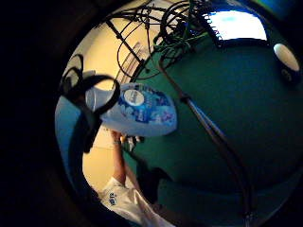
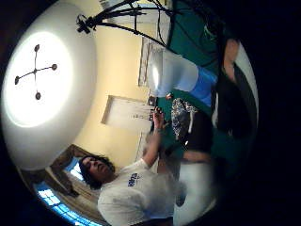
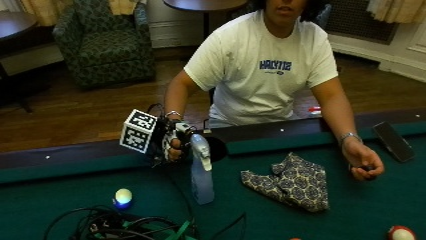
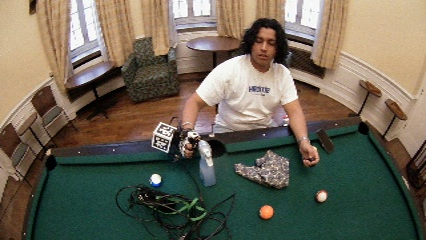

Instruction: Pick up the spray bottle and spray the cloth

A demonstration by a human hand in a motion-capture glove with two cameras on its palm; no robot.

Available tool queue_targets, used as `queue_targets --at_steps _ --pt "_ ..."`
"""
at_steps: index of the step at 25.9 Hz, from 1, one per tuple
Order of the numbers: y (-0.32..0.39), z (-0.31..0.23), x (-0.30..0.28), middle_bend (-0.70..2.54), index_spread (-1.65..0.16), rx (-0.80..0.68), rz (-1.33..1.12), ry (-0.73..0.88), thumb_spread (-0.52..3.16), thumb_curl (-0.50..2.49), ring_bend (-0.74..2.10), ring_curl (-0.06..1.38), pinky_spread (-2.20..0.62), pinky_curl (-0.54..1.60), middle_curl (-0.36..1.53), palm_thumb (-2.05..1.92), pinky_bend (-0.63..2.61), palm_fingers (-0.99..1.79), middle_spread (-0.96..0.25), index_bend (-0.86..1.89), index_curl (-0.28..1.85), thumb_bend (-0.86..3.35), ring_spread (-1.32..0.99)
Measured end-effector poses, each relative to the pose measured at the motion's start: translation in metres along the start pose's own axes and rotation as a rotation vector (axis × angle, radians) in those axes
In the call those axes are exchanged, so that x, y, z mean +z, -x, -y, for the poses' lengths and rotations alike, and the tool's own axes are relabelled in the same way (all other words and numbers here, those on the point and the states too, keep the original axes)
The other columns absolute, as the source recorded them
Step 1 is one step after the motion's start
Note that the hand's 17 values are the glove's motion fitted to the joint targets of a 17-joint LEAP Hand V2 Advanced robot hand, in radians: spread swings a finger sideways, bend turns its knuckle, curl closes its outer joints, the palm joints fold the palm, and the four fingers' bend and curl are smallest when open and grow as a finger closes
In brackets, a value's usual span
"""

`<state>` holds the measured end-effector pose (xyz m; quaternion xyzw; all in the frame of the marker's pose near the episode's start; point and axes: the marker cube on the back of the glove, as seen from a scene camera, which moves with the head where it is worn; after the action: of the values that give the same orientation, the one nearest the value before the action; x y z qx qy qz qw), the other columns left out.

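Green pool table (image 4: 86, 200) carries patterned cloth (image 3: 289, 181); cables (image 4: 170, 207); three balls; a phone (image 3: 393, 141).

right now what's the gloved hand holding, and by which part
The right hand grips the spray bottle by its neck, just under the spray head; the bottle's base stands on or just above the table.

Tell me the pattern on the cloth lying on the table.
The cloth is dark with a repeating pale medallion print, clearest in the outside view.

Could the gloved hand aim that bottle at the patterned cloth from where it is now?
Probably yes. The gloved right hand grips the spray bottle by its neck, and only bare green felt lies between the bottle and the cloth beside it.
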<state>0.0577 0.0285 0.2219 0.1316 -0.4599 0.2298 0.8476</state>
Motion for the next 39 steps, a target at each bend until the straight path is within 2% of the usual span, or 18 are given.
queue_targets --at_steps 8,11,18,24,27,32,39 --pt "-0.002 -0.004 -0.001 0.55 -0.29 0.019 0.004 -0.021 0.75 0.59 0.78 0.55 -0.25 0.53 0.62 0.9 0.66 1.0 -0.23 0.29 0.51 -0.04 -0.22" --pt "-0.001 -0.003 0.001 0.45 -0.32 0.016 0.014 -0.001 0.82 0.57 0.72 0.53 -0.23 0.51 0.58 0.88 0.63 0.9 -0.23 0.18 0.48 -0.03 -0.21" --pt "0.001 0.004 0.009 0.3 -0.36 0.003 0.021 0.037 0.9 0.52 0.53 0.47 -0.04 0.46 0.5 0.82 0.48 0.51 -0.2 0.13 0.44 -0.04 -0.17" --pt "0.001 0.017 0.019 0.26 -0.4 -0.002 0.041 0.063 0.91 0.46 0.47 0.42 0.07 0.43 0.46 0.71 0.52 0.26 -0.16 0.0 0.32 -0.07 -0.16" --pt "0.0 0.025 0.025 0.27 -0.41 0.013 0.061 0.085 0.9 0.44 0.48 0.4 0.09 0.42 0.45 0.69 0.52 0.24 -0.14 0.01 0.28 -0.06 -0.14" --pt "-0.002 0.035 0.039 0.41 -0.38 0.016 0.091 0.123 0.88 0.42 0.46 0.36 0.12 0.37 0.47 0.65 0.45 0.36 -0.16 0.06 0.23 -0.05 -0.13" --pt "0.003 0.05 0.059 0.4 -0.35 -0.036 0.136 0.122 0.85 0.39 0.54 0.39 0.15 0.39 0.45 0.59 0.53 0.21 -0.13 -0.02 0.15 -0.05 -0.11"
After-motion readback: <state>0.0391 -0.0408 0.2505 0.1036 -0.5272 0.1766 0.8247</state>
